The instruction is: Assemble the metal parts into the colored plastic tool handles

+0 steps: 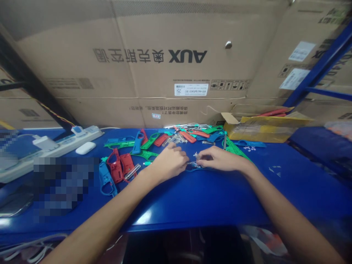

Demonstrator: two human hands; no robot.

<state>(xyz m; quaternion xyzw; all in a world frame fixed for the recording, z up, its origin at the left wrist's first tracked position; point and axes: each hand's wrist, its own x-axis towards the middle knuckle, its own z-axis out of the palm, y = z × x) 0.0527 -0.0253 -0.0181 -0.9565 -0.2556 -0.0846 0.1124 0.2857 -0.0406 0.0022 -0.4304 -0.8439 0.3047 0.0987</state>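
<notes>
My left hand (172, 161) is closed, its fingers curled down over the left end of a blue plastic piece (202, 169) on the table; what its fingertips grip is hidden. Close beside it, my right hand (217, 158) pinches a small whitish part (196, 155) between thumb and fingers. Thin white wires (194, 164) lie between the hands, over the blue piece. Behind them is a heap of red, green and blue gun-shaped plastic shells (188, 136), along with clear tubes (177, 139).
More shells, red (117, 167) and blue (106, 179), lie left of my left arm. A taped cardboard box (261, 128) stands at the back right. On the left are a power strip (71, 143) and a white case (85, 147). A large carton (154, 73) walls off the back.
</notes>
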